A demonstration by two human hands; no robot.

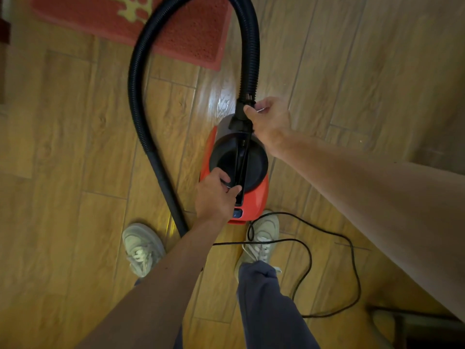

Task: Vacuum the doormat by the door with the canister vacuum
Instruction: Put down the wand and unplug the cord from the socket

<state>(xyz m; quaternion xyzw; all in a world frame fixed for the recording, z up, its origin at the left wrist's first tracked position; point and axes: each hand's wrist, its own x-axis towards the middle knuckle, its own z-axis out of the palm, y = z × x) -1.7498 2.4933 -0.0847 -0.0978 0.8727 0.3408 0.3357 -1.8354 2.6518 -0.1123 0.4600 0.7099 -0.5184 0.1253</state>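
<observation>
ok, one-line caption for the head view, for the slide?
Left hand grips the vacuum handle, right hand holds the hose cuff; doormat lies ahead.

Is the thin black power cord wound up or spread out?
Spread out: the thin black power cord lies in loose loops across the wooden floor.

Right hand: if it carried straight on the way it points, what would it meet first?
The hose cuff, which the right hand grips at the front of the canister; depth past it is unclear.

Dark blue-grey trousers (266, 306), loose and creased at the ankle; pale greenish-white left sneaker (141, 245) and right sneaker (264, 235), white laces.
</observation>
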